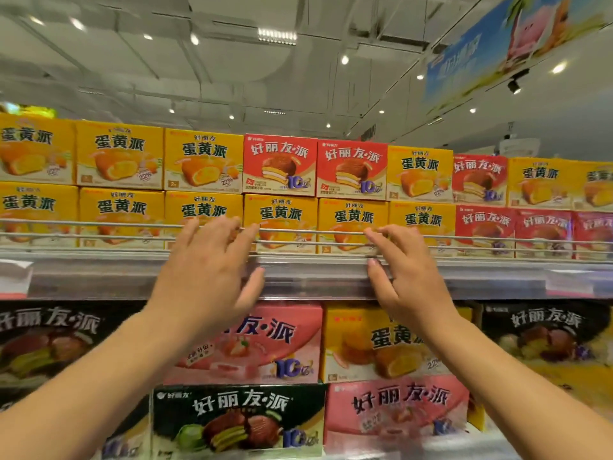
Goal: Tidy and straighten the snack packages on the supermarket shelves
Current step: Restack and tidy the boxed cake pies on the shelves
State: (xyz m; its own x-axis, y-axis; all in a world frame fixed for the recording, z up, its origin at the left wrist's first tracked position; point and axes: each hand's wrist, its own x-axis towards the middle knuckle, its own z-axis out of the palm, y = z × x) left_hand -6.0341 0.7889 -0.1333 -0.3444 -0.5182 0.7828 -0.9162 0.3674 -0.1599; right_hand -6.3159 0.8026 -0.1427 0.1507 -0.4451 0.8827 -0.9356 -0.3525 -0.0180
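The top shelf holds two stacked rows of snack boxes behind a wire rail [99, 227]. Most are yellow boxes [280, 224]; two red boxes [280, 166] sit in the upper row at the middle. My left hand [209, 270] is raised with fingers spread, its fingertips at the rail in front of a lower yellow box. Fingers apart, my right hand [403, 270] has its fingertips on the rail before another yellow box [353, 224]. Neither hand holds anything. Whether the fingers touch the boxes is unclear.
The shelf edge [315, 277] carries a clear price strip. More red boxes [544, 230] stand at the right of the top shelf. Below are pink [265, 343], yellow [365, 346], dark green [238, 416] and black boxes [49, 340], some tilted.
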